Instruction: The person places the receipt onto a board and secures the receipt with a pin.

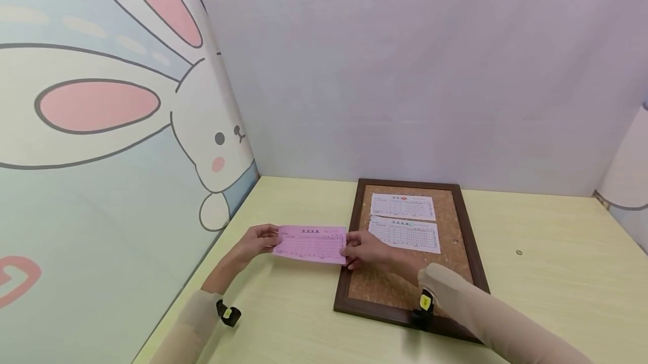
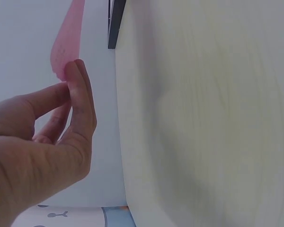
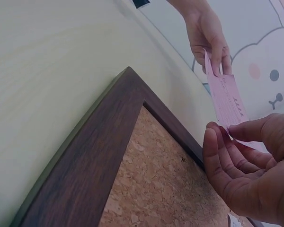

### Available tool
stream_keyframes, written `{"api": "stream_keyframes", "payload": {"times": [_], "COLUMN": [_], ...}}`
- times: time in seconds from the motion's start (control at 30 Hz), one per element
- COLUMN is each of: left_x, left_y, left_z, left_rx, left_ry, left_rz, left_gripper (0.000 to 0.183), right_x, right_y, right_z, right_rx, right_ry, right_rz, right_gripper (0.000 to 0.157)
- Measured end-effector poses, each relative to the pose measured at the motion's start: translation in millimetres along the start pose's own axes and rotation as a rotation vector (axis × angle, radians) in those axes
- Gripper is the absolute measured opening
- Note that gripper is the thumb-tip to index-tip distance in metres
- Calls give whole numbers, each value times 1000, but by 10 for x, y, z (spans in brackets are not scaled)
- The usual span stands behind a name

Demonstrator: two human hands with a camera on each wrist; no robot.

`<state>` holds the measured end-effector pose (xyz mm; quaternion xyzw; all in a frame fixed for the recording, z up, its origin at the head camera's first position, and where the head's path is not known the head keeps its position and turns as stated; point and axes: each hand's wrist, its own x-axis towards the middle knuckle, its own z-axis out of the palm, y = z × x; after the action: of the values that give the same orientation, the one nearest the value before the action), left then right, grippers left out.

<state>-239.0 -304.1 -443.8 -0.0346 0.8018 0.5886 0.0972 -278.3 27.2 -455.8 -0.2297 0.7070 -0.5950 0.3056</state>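
Observation:
A pink printed form (image 1: 310, 245) is stretched between both hands above the table, left of a framed cork board (image 1: 382, 291). My left hand (image 1: 257, 245) pinches its left end between thumb and fingers; the left wrist view shows that hand (image 2: 61, 127) at the paper's edge. At the other end, my right hand (image 1: 368, 250) pinches the slip near the board's left frame. From the right wrist view, the right thumb and fingers (image 3: 248, 165) hold the near end. Two white printed forms, an upper one (image 1: 402, 207) and a lower one (image 1: 405, 234), lie on the cork.
The dark wooden frame (image 1: 472, 246) borders the cork board on the pale table (image 1: 547, 285). A small ring-like object (image 1: 518, 252) lies to the right of the board. A plain curtain-like wall (image 1: 405, 71) stands behind, and a rabbit-printed wall (image 1: 111, 195) at the left.

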Motion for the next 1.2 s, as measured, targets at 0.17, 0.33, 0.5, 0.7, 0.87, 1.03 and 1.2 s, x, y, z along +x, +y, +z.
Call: {"api": "stream_keyframes", "payload": {"times": [0.17,0.33,0.5,0.7,0.87,1.03,1.2], "left_x": [18,28,37,43,49,42,59], "left_y": [-9,-10,5,30,39,57,71], "left_z": [19,43,73,112,143,181,220], "left_rx": [-2,-2,1,8,11,14,18], "left_ry": [-18,-27,-35,-57,-80,-95,-113], "left_rz": [0,3,0,-5,2,6,15], "left_gripper": [36,35,34,34,33,34,35], "right_x": [-10,-22,-49,-72,-81,-106,-137], "right_y": [6,24,29,46,88,107,127], "right_z": [-30,-66,-101,-141,-176,-202,-240], "right_rx": [-17,-27,-20,-4,10,26,19], "right_ry": [25,47,60,76,85,96,117], "right_rz": [-2,8,22,44,44,51,66], "right_gripper": [30,31,31,32,31,31,29]}}
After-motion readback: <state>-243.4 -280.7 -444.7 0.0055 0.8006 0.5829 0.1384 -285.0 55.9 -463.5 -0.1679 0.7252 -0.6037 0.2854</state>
